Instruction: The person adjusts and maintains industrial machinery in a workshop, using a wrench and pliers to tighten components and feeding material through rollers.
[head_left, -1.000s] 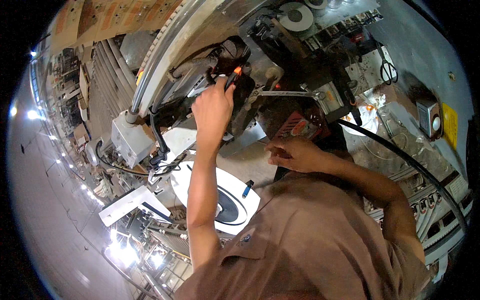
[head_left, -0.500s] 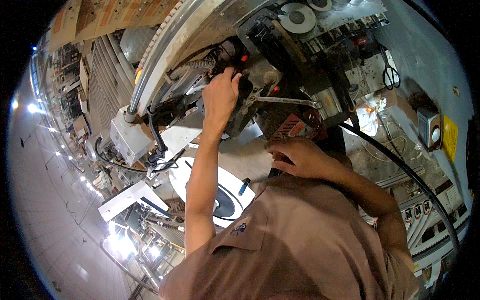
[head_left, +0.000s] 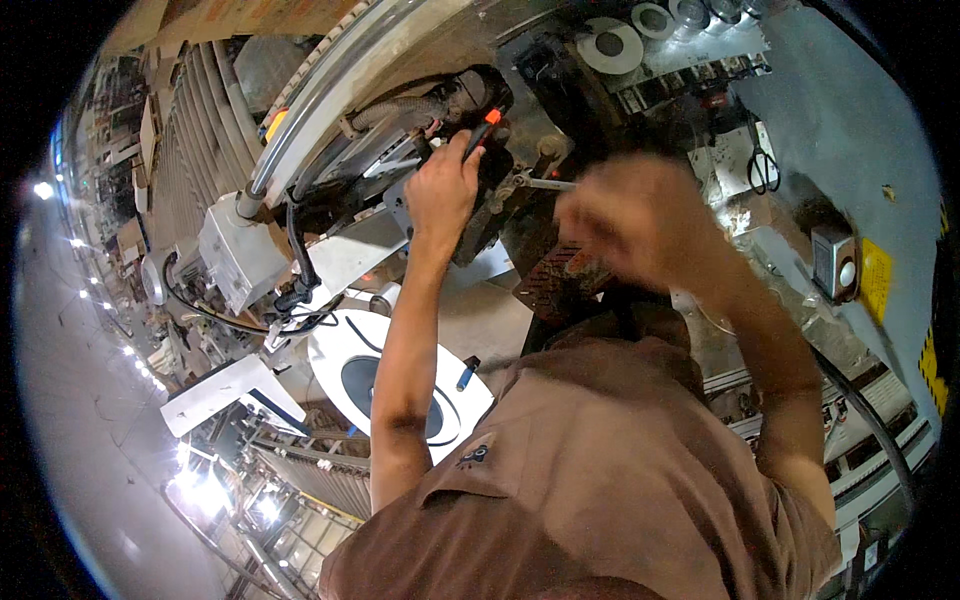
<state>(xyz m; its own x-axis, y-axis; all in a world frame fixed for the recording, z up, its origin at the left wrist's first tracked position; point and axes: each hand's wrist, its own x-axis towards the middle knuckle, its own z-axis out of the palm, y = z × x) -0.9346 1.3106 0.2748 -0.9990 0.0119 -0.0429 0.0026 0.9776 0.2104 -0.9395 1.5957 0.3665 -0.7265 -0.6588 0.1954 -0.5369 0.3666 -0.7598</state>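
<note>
My left hand (head_left: 443, 190) is closed around a black handle with an orange end (head_left: 490, 122), beside the dark machine mechanism. Whether this handle is a loose tool or part of the machine cannot be made out. My right hand (head_left: 630, 215) is raised and smeared by motion. It passes in front of a combination wrench (head_left: 547, 184), covering most of its shank. The wrench's visible end sits at a greasy metal linkage (head_left: 500, 195). Whether my right hand touches the wrench is hidden.
A white oval board (head_left: 345, 375) with a blue marker (head_left: 467, 376) lies below my left arm. Scissors (head_left: 763, 168) rest at the right, near a small silver box (head_left: 833, 262). White rolls (head_left: 610, 46) stand at the back. A black cable (head_left: 870, 405) curves along the right.
My right hand has risen from near my waist up over the wrench. My left hand stays at the mechanism, and more of the orange-ended handle shows. The view has shifted slightly.
</note>
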